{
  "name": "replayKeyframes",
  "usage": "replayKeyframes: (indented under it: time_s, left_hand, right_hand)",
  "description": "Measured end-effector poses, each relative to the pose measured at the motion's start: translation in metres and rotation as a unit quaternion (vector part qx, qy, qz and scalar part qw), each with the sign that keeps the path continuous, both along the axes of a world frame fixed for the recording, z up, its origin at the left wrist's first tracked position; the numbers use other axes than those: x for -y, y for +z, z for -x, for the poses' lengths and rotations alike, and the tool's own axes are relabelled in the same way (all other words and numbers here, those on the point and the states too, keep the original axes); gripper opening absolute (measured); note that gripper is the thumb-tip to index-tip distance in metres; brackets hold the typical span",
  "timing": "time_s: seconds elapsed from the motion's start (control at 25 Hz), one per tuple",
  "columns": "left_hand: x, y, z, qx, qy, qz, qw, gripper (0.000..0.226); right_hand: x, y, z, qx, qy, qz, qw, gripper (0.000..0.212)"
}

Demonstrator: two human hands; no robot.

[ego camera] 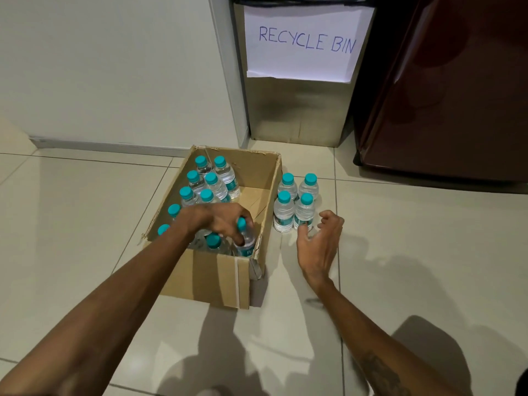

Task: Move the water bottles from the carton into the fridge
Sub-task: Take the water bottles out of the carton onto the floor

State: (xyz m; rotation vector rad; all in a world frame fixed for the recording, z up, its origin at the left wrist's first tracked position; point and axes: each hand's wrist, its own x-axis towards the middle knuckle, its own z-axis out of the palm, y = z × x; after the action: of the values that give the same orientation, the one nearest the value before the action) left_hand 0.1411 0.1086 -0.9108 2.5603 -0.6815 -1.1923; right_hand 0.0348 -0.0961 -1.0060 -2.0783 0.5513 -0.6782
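A clear plastic bottle (248, 247) is gripped by the left hand (220, 221) inside the cardboard carton (205, 278), centre frame; the right hand (320, 244) is held loosely open. The glossy fridge (443, 95) is cropped, upper right.

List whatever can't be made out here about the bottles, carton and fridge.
- Head view: the left hand, gripping a bottle, and its forearm cover the carton's near bottles; no full count.
- Fridge: cut off by top and right edges; no handle in view.
- Floor bottles: label print too small to read.
- Right hand: whether it touches the nearest floor bottle is unclear.
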Motion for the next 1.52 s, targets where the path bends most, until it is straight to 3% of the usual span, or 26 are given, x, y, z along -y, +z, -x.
replayKeyframes:
  time_s: [0.12, 0.28, 0.48, 0.6, 0.68, 0.8, 0.88, 0.96, 1.08, 1.28, 1.44, 1.52]
  left_hand:
    - [-0.002, 0.031, -0.014, 0.042, 0.047, 0.044, 0.997, 0.049]
    - [0.003, 0.073, -0.024, 0.115, 0.1, 0.132, 0.98, 0.055]
    - [0.022, 0.111, -0.023, 0.17, 0.088, 0.16, 0.968, 0.072]
    - [0.029, 0.127, -0.015, 0.086, 0.09, 0.19, 0.974, 0.09]
    - [0.028, 0.125, -0.013, 0.047, 0.079, 0.145, 0.985, 0.087]
    - [0.019, 0.089, -0.009, 0.032, 0.09, -0.057, 0.994, 0.045]
    - [0.01, 0.06, 0.0, 0.005, 0.118, -0.178, 0.977, 0.051]
    - [0.002, 0.037, 0.007, -0.014, 0.138, -0.235, 0.962, 0.059]
    - [-0.003, 0.014, 0.014, -0.022, 0.136, -0.252, 0.958, 0.057]
    - [-0.002, 0.002, 0.022, 0.027, 0.15, -0.218, 0.964, 0.029]
    - [-0.004, 0.01, 0.016, 0.049, 0.17, -0.175, 0.969, 0.025]
    - [-0.005, 0.016, 0.012, 0.063, 0.172, -0.141, 0.973, 0.03]
  right_hand:
    - [-0.023, 0.027, -0.007, 0.11, 0.144, -0.003, 0.983, 0.054]
    - [-0.055, 0.067, -0.034, 0.061, 0.273, 0.047, 0.959, 0.075]
    - [-0.056, 0.081, -0.045, 0.047, 0.224, 0.012, 0.973, 0.078]
    - [-0.043, 0.086, -0.039, 0.087, 0.168, -0.013, 0.982, 0.075]
    - [-0.029, 0.082, -0.031, 0.099, 0.135, -0.016, 0.986, 0.074]
    - [-0.01, 0.061, -0.014, 0.064, 0.124, -0.015, 0.99, 0.072]
    - [-0.002, 0.043, -0.001, 0.018, 0.131, -0.025, 0.991, 0.071]
    - [0.002, 0.023, 0.011, -0.015, 0.145, -0.017, 0.989, 0.069]
    - [-0.003, 0.002, 0.021, -0.04, 0.165, 0.006, 0.985, 0.066]
    - [-0.023, -0.007, 0.012, -0.068, 0.185, -0.003, 0.98, 0.065]
    - [-0.025, -0.005, 0.002, -0.109, 0.2, 0.004, 0.974, 0.072]
    - [-0.022, 0.0, 0.01, -0.11, 0.162, 0.067, 0.978, 0.08]
